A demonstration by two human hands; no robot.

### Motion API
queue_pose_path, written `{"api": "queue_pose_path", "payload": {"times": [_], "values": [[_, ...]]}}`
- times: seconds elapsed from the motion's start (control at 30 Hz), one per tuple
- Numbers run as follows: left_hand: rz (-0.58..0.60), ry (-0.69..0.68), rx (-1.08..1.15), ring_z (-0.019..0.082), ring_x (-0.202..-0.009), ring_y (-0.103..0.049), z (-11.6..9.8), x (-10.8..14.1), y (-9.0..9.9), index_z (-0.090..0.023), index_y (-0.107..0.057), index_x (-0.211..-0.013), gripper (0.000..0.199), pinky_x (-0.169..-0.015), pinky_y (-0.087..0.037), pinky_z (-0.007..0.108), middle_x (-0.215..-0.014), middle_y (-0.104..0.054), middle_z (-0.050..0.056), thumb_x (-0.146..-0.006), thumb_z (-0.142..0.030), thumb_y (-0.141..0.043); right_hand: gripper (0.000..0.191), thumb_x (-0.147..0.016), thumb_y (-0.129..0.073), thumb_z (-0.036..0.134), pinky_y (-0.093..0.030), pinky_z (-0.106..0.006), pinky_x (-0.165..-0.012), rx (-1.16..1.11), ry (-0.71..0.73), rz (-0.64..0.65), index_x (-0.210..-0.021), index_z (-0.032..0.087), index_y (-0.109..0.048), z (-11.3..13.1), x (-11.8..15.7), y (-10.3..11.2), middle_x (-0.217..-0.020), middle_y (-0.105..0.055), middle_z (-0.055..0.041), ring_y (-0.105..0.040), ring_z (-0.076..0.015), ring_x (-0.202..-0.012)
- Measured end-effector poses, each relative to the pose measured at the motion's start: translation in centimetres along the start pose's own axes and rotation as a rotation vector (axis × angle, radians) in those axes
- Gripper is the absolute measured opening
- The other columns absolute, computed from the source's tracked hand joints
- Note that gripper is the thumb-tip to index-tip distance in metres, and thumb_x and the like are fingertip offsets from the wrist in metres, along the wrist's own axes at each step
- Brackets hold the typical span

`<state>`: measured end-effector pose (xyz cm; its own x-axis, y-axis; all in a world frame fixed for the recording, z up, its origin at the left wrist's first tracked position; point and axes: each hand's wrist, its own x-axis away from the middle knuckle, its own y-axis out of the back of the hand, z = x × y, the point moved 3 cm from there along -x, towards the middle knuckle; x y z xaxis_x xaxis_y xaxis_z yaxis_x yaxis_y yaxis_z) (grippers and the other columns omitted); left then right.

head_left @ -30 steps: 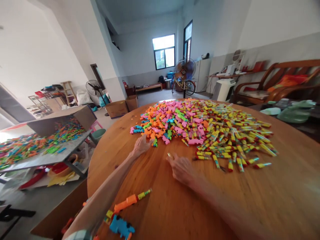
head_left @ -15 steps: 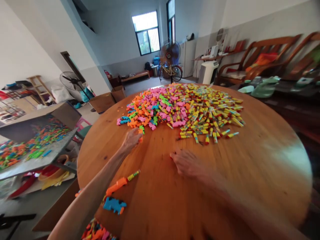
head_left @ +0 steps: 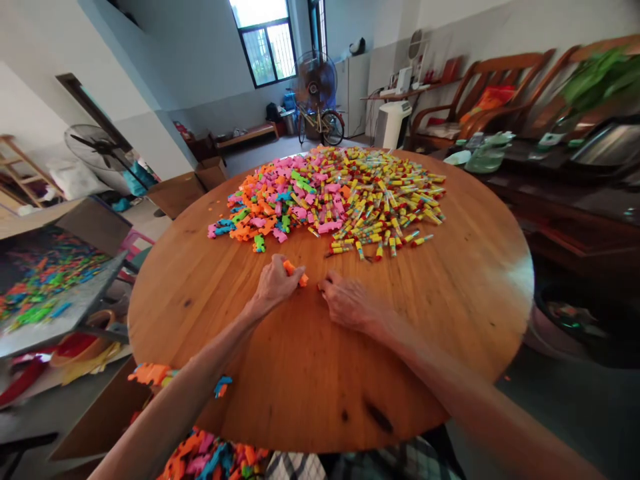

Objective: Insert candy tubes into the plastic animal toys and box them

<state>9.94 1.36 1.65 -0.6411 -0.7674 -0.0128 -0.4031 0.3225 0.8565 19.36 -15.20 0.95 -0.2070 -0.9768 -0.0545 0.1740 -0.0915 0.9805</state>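
My left hand [head_left: 275,285] is closed on an orange plastic toy piece [head_left: 297,273], its end poking out past the thumb. Just to the right, my right hand [head_left: 346,303] is closed in a pinch low over the round wooden table [head_left: 410,313]; what its fingertips hold is too small and hidden to name. The two hands face each other, a small gap apart. Beyond them lies a heap of animal-shaped plastic pieces [head_left: 260,210] in orange, pink, blue and green. Against it on the right spreads a heap of small yellow tubes with red ends [head_left: 390,200].
By my left forearm, an orange piece [head_left: 150,373] and a blue piece [head_left: 223,385] lie at the table's edge. More coloured pieces [head_left: 215,460] are below the near edge. A cardboard box [head_left: 100,223] spills pieces onto a side table at left. A standing fan [head_left: 314,87] is behind.
My left hand has come away from the coloured heap toward the right hand, bringing the orange piece. My right hand stays pinched. The view has shifted right and down.
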Motion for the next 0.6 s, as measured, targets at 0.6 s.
{"api": "queue_pose_path", "payload": {"times": [0.6], "values": [[0.048, -0.793, -0.405, 0.033, -0.129, -0.048, 1.4, 2.8, 2.9, -0.021, -0.062, -0.133, 0.040, -0.102, -0.046, 0.048, -0.140, -0.054, 0.016, -0.094, -0.025, -0.059, 0.024, -0.099, -0.043, 0.018, -0.034, -0.033, -0.059, -0.101, 0.029, -0.060, -0.107, 0.015, -0.066, 0.8, -0.7, -0.8, -0.104, -0.064, -0.0088, -0.060, -0.0182, -0.075]]}}
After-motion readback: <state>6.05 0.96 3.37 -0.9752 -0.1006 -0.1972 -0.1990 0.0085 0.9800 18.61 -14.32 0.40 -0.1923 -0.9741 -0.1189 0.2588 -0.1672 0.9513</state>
